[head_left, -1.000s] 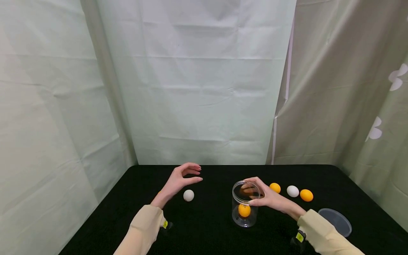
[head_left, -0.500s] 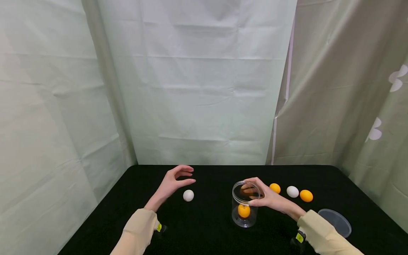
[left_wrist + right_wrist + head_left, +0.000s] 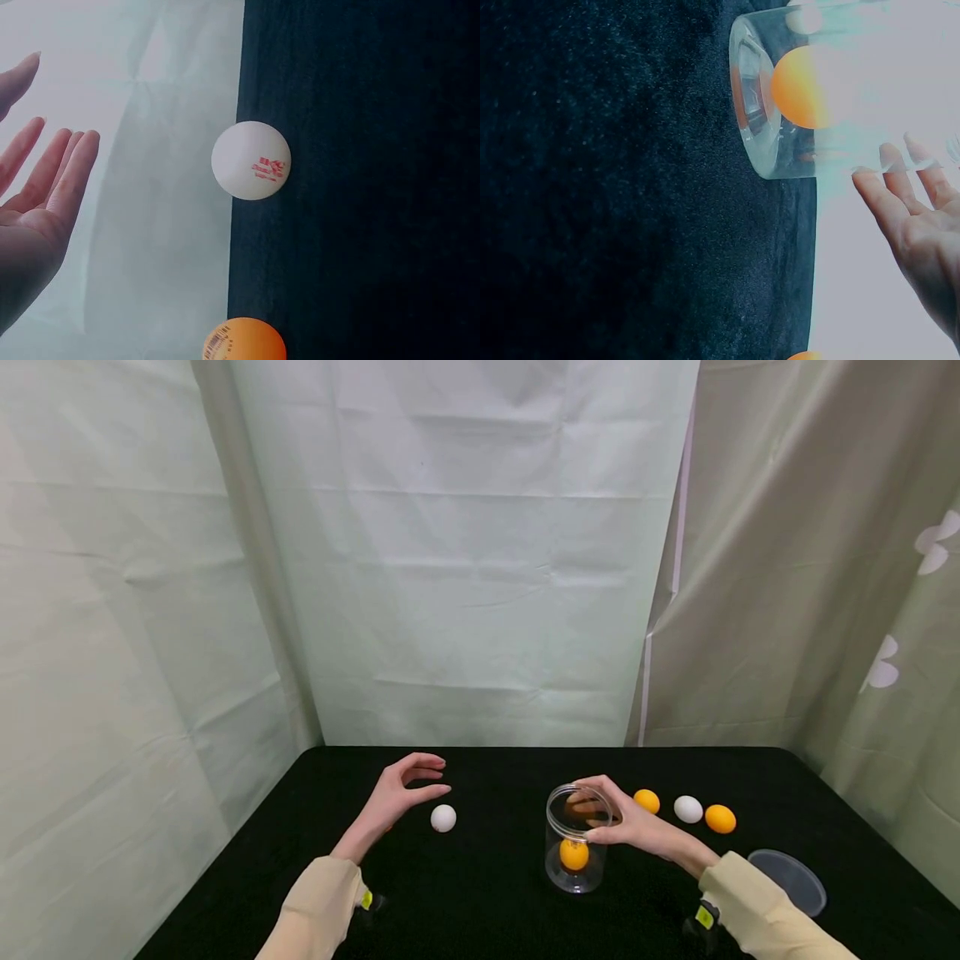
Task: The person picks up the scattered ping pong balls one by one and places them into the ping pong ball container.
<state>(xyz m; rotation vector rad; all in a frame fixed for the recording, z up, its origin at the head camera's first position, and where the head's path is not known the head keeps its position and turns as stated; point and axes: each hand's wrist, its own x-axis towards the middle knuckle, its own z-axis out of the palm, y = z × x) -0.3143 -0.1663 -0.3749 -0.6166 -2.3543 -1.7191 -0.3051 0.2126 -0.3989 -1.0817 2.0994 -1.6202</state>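
Note:
My left hand (image 3: 397, 789) is raised over the table's left half with its thumb and fingers apart, holding nothing. Just right of its fingertips lies a white ping-pong ball (image 3: 443, 818); red print shows on it in the left wrist view. An orange ping-pong ball (image 3: 247, 341) shows at that view's lower edge, mostly hidden by my forearm in the head view. With thumb and fingers curled round its upper part, my right hand (image 3: 632, 822) grips a clear lidless jar (image 3: 553, 850) standing upright. Inside the jar is one orange ball (image 3: 574, 855).
Right of the jar, beyond my right forearm, lie an orange ball (image 3: 647, 802), a white ball (image 3: 688, 809) and another orange ball (image 3: 720, 819). A grey translucent round lid (image 3: 789, 881) lies flat near my right sleeve. Pale curtains (image 3: 480, 568) hang behind the black table (image 3: 480, 902).
My left hand has drawn back to the left, away from above the white ball, and slightly down. The right hand and the jar have stayed in place.

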